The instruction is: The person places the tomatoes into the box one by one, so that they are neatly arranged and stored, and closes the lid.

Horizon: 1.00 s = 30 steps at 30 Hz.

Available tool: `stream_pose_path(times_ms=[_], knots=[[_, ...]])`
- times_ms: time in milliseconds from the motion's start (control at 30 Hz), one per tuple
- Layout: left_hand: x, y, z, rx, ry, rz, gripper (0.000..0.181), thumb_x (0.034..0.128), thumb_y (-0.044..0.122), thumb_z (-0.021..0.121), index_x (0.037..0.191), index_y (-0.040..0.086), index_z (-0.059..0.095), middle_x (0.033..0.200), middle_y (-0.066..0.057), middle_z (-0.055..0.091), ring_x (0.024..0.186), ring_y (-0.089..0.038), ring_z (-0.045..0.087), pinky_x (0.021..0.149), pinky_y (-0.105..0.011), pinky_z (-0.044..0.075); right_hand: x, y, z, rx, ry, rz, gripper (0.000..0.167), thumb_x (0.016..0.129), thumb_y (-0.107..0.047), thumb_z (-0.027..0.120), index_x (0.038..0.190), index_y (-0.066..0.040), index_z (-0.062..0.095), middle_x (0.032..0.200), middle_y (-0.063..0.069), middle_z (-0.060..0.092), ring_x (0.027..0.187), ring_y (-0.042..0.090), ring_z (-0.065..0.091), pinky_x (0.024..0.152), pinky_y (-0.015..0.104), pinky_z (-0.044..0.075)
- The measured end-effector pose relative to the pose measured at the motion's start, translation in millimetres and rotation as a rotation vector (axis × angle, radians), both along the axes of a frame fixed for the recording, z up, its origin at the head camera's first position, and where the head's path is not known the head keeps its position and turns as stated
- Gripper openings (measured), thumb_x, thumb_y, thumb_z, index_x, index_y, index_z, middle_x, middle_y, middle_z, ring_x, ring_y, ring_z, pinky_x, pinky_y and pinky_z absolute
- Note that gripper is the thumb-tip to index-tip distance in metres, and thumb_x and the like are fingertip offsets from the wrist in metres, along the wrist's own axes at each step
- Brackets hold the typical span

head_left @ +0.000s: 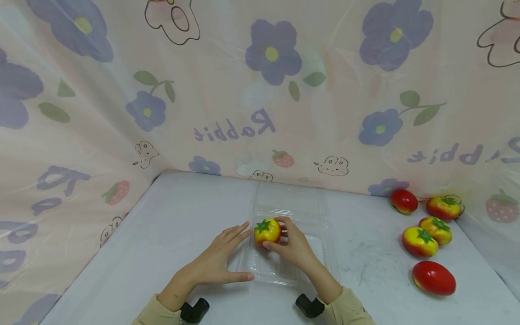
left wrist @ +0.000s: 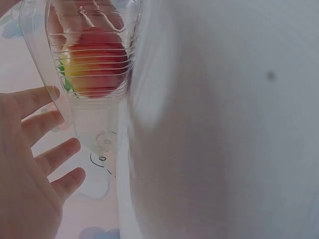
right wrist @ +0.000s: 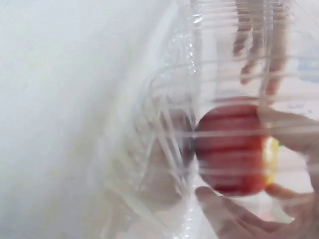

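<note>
A yellow-and-red toy tomato [head_left: 266, 232] with a green leafy top is inside a clear plastic clamshell box [head_left: 280, 273], toward its left side. My right hand [head_left: 294, 246] reaches in from the right and holds the tomato between thumb and fingers. Through the ribbed wall, the left wrist view shows the red side of the tomato [left wrist: 97, 64]; the right wrist view shows the curled right fingers [right wrist: 294, 129] around it. At the box's left edge my left hand [head_left: 217, 259] is spread, thumb apart, holding nothing. Its fingertips are by the rim [left wrist: 52, 89] in the left wrist view.
The box's lid [head_left: 290, 198] lies folded back toward the curtain. On the table's right are two red toy fruits [head_left: 434, 278] [head_left: 404, 201] and several yellow-red toy tomatoes [head_left: 420, 241]. A flower-printed curtain [head_left: 227, 90] hangs along the back and left.
</note>
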State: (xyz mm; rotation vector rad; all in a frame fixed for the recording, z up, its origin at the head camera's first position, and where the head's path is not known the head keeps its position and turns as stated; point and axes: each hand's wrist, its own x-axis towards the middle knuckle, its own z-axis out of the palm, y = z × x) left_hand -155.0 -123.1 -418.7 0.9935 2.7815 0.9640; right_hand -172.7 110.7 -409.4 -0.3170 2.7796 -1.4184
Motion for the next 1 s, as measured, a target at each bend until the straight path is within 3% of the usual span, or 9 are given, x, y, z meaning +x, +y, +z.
stream_pose_path(times_ms=[333,733,1000], knots=[[-0.1,-0.4,0.3,0.006,0.022,-0.009,0.096,0.0758,0.063,0.068,0.151,0.017,0.03,0.161,-0.002,0.019,0.144,-0.036,0.022,0.109,-0.066,0.024,1.2,1.2,6.2,-0.004,-0.006,-0.002,0.07,0.079,-0.019,0.079,0.137,0.0,0.045,0.127,0.022,0.055,0.11,0.036,0.059,0.085,0.04,0.056],[-0.2,-0.9,-0.4,0.0,0.025,-0.004,0.095,0.0755,0.064,0.067,0.152,0.021,0.029,0.161,-0.001,0.019,0.144,-0.035,0.022,0.11,-0.065,0.023,3.2,4.2,9.6,0.044,-0.021,-0.009,0.067,0.078,-0.017,0.079,0.135,-0.001,0.048,0.127,0.02,0.055,0.11,0.034,0.058,0.085,0.039,0.056],[-0.6,-0.8,0.1,0.0,0.002,-0.005,0.096,0.0755,0.065,0.067,0.152,0.019,0.029,0.161,-0.001,0.018,0.144,-0.036,0.02,0.11,-0.066,0.022,1.6,1.1,6.9,0.008,-0.02,0.01,0.066,0.078,-0.015,0.08,0.135,0.0,0.048,0.128,0.019,0.055,0.111,0.036,0.057,0.085,0.04,0.056]])
